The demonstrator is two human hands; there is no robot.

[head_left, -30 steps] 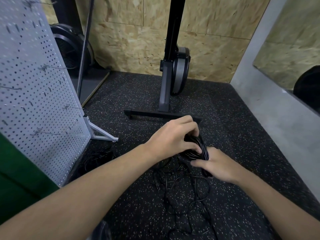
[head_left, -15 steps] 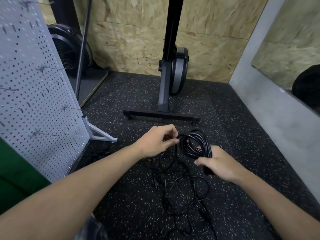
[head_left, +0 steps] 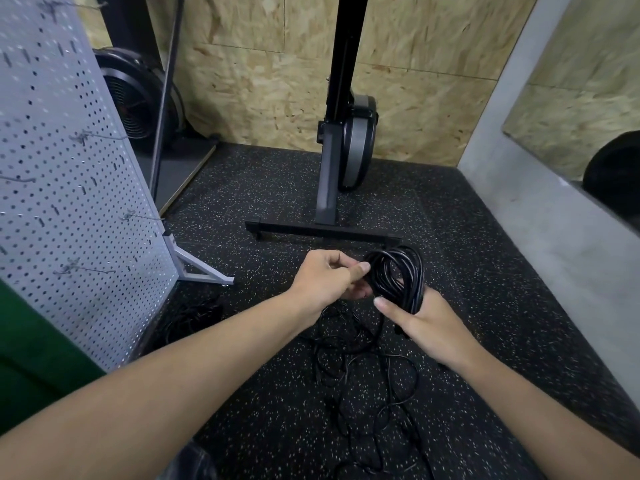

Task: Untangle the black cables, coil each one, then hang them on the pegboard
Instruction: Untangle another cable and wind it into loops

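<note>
A coil of black cable (head_left: 398, 271) stands upright in the middle of the view, above the floor. My right hand (head_left: 426, 323) grips the coil's lower part, thumb stretched along its near side. My left hand (head_left: 329, 278) pinches a strand at the coil's left edge. Below the hands a loose tangle of thin black cables (head_left: 363, 375) lies on the speckled floor. A second dark cable heap (head_left: 194, 317) lies at the foot of the pegboard. The white pegboard (head_left: 69, 202) stands at the left with several metal hooks (head_left: 86, 270) sticking out, all bare.
A black exercise-machine stand (head_left: 325, 233) with a grey wheel stands just beyond the coil, its crossbar on the floor. The pegboard's white foot (head_left: 201, 271) juts out at the left. A grey wall (head_left: 554, 220) borders the right side. A fan-like machine (head_left: 138, 98) sits behind the pegboard.
My left hand lifted off the top of the coil, moved left, and now pinches a strand at its edge. The coil stays in my right hand, now plainly visible.
</note>
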